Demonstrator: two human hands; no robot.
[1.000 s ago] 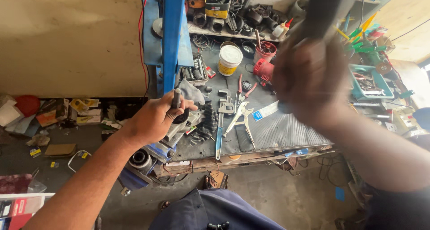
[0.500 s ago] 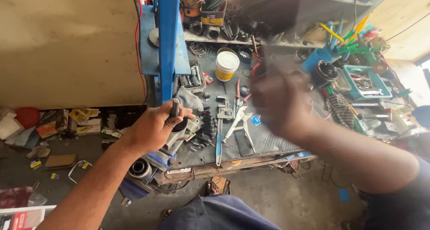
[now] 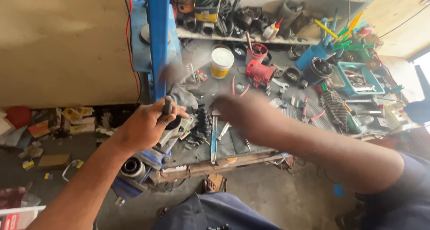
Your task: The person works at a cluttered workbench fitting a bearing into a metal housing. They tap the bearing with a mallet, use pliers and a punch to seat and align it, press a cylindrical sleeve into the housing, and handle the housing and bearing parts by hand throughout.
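My left hand (image 3: 148, 124) is closed around a short dark metal rod (image 3: 167, 105) that stands upright over a metal part (image 3: 177, 129) at the workbench's left end. My right hand (image 3: 244, 116) is blurred with motion, low over the bench middle, above pliers (image 3: 219, 131) and a blue-handled tool (image 3: 213, 147). Whether the right hand holds anything cannot be made out. A black toothed gear-like part (image 3: 201, 124) lies between the two hands.
A blue steel post (image 3: 159, 37) rises just behind my left hand. A white tub (image 3: 221, 62), a red motor part (image 3: 260, 72), a teal tray (image 3: 358, 77) and several scattered tools crowd the workbench (image 3: 233, 160). Scraps litter the floor at left (image 3: 53, 127).
My right hand has come down from high at the right to low over the bench middle. My left hand stays on the rod.
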